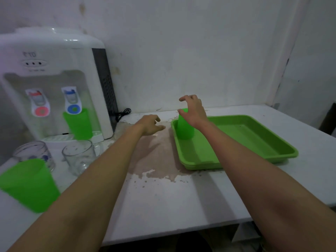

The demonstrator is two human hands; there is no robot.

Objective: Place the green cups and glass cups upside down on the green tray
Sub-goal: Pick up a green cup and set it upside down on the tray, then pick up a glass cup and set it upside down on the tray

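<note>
A: Where are your hands?
B: Your right hand (192, 110) is spread wide just above the inverted green cup (184, 127), at the green tray's (254, 140) 10 o'clock corner. Your left hand (150, 124) hovers open, empty.
A: Other cups?
B: At 9 o'clock on the bench (172, 200).

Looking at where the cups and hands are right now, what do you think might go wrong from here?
1. The right hand is open just above the upside-down green cup in the far left corner of the green tray; a brush could topple it.
2. The two glass cups stand close together, with a green cup beside them near the table's edge; reaching in could knock one over or off.
</note>
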